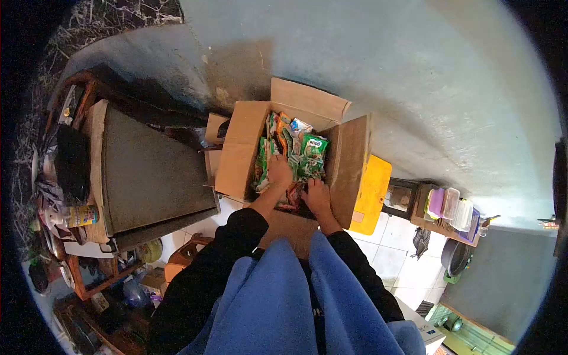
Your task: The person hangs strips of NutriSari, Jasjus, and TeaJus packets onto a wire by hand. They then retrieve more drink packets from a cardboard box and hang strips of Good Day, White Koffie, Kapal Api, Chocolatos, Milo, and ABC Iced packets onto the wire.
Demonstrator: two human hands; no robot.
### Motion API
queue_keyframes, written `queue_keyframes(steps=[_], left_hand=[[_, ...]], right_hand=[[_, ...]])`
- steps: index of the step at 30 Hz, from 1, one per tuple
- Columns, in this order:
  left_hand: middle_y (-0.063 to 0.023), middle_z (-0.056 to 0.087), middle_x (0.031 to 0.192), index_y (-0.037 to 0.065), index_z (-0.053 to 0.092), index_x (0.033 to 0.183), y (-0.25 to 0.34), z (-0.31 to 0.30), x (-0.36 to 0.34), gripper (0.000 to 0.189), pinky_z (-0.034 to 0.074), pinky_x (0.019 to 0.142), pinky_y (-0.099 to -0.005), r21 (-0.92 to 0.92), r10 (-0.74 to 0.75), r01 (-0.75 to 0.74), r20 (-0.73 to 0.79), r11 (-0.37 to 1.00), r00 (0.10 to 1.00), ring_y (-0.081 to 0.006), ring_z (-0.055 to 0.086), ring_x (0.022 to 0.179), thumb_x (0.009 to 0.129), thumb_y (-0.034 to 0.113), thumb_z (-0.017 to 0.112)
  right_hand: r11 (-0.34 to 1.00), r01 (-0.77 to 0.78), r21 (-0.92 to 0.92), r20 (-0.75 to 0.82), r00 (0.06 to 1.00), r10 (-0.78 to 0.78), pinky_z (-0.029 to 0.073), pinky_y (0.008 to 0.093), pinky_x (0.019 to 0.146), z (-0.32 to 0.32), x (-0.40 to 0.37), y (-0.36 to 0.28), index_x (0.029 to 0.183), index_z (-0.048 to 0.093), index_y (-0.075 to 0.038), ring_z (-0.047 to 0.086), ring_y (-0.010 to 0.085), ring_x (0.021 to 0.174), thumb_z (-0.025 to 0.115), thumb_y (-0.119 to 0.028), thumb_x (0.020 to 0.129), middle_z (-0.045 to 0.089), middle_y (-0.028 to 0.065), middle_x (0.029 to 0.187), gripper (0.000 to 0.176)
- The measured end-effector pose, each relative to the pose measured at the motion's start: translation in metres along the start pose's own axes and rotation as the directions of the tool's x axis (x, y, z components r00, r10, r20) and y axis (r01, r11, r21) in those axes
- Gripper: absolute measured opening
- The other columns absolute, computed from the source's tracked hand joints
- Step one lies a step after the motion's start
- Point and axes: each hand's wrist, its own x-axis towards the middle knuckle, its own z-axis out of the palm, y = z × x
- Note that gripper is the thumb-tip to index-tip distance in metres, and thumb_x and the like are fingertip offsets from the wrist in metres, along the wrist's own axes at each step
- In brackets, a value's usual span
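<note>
While reaching with left hand point(280, 171) and right hand point(318, 197) among shiny, mostly green packets point(313, 147) inside the open brown cardboard box point(241, 141), cannot tell fingers' grip, spread or clamped; might crumple packets by pressing hard.

I seem to be in a home, though whether its kitchen or a storage corner I can't tell. Plastic food containers point(451, 201) stand on a wooden stand point(438, 229) near a dark round basin point(454, 255), household clutter point(81, 216) crowds the wooden furniture point(78, 281) to my left, and white floor tiles point(386, 260) meet a stained, painted wall point(355, 53).
</note>
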Motion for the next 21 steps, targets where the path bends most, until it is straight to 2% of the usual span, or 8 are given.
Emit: queue_keyframes(steps=[2, 9, 11, 12, 13, 15, 18, 21], left_hand=[[-0.0152, 0.041, 0.1, -0.002, 0.047, 0.099, 0.0, -0.004, 0.001, 0.031, 0.043, 0.077, -0.0387, 0.091, 0.109, -0.112, 0.041, 0.989, 0.993, -0.0314, 0.045, 0.094, 0.072, 0.011, 0.057], [-0.0144, 0.042, 0.097, 0.0, 0.048, 0.097, 0.012, -0.007, 0.01, 0.029, 0.042, 0.075, -0.0367, 0.353, 0.181, -0.173, 0.011, 0.92, 0.983, -0.0291, 0.046, 0.092, 0.073, 0.013, 0.056], [-0.0135, 0.046, 0.091, 0.002, 0.049, 0.097, -0.002, 0.005, 0.019, 0.027, 0.044, 0.069, -0.036, 0.108, 0.247, -0.247, 0.01, 0.963, 0.969, -0.0277, 0.049, 0.082, 0.074, 0.014, 0.055], [-0.0142, 0.049, 0.082, 0.002, 0.047, 0.096, -0.006, 0.006, 0.022, 0.025, 0.044, 0.065, -0.0382, 0.053, 0.243, -0.245, 0.053, 0.968, 0.969, -0.0302, 0.051, 0.072, 0.076, 0.015, 0.053], [-0.0142, 0.049, 0.082, 0.002, 0.047, 0.096, -0.008, 0.004, 0.019, 0.025, 0.044, 0.065, -0.0382, 0.057, 0.244, -0.247, 0.05, 0.967, 0.968, -0.0302, 0.051, 0.072, 0.076, 0.015, 0.053], [-0.0171, 0.051, 0.079, 0.0, 0.044, 0.096, -0.014, 0.0, 0.007, 0.024, 0.044, 0.063, -0.0405, -0.291, 0.066, -0.066, -0.009, 0.954, 0.998, -0.0342, 0.051, 0.068, 0.076, 0.011, 0.052], [-0.0213, 0.052, 0.088, 0.001, 0.041, 0.098, -0.019, -0.022, -0.019, 0.025, 0.042, 0.066, -0.0419, -0.435, -0.006, 0.03, 0.055, 0.9, 0.998, -0.037, 0.052, 0.076, 0.076, 0.009, 0.051], [-0.0222, 0.052, 0.097, 0.006, 0.037, 0.109, -0.037, -0.02, -0.029, 0.036, 0.041, 0.072, -0.0418, -0.426, 0.046, -0.058, -0.037, 0.903, 0.998, -0.0362, 0.052, 0.089, 0.076, 0.006, 0.051]], right_hand=[[0.995, -0.087, 0.047, 0.117, 0.99, 0.081, 0.037, 0.0418, 0.076, -0.009, 0.001, -0.004, 0.09, 0.047, -0.003, 0.046, 0.0317, 0.09, 0.063, -0.026, 0.067, 0.048, 0.0149, 0.093, 0.036], [0.987, -0.158, -0.001, 0.097, 0.983, 0.158, 0.038, 0.0414, 0.076, -0.016, -0.005, -0.012, 0.09, 0.046, -0.002, 0.048, 0.0324, 0.088, 0.059, -0.015, 0.066, 0.049, 0.0163, 0.091, 0.03], [0.978, -0.196, -0.07, 0.18, 0.962, 0.206, 0.039, 0.0408, 0.075, -0.011, -0.005, -0.008, 0.092, 0.049, -0.001, 0.05, 0.0322, 0.085, 0.055, -0.008, 0.063, 0.052, 0.0165, 0.087, 0.03], [0.978, -0.196, -0.069, 0.18, 0.962, 0.205, 0.039, 0.0408, 0.075, -0.01, -0.007, -0.006, 0.092, 0.049, -0.001, 0.05, 0.0322, 0.085, 0.055, -0.008, 0.063, 0.052, 0.0165, 0.087, 0.03], [0.989, -0.137, -0.056, 0.161, 0.976, 0.144, 0.039, 0.0407, 0.075, -0.009, -0.009, -0.005, 0.089, 0.052, 0.0, 0.051, 0.0319, 0.083, 0.054, -0.007, 0.062, 0.054, 0.0164, 0.085, 0.028], [0.996, -0.079, -0.037, 0.131, 0.988, 0.084, 0.04, 0.0406, 0.075, -0.008, -0.01, -0.002, 0.086, 0.055, 0.0, 0.052, 0.0316, 0.081, 0.054, -0.007, 0.061, 0.055, 0.0162, 0.082, 0.026], [0.998, 0.02, -0.061, 0.169, 0.986, -0.009, 0.04, 0.0397, 0.076, -0.008, -0.012, 0.005, 0.077, 0.059, 0.0, 0.053, 0.0308, 0.077, 0.054, -0.008, 0.062, 0.056, 0.0153, 0.078, 0.018], [0.998, 0.036, -0.049, 0.232, 0.972, -0.023, 0.039, 0.0398, 0.076, -0.009, -0.012, 0.004, 0.07, 0.06, -0.002, 0.052, 0.0299, 0.083, 0.054, -0.007, 0.062, 0.055, 0.0157, 0.086, 0.012]])
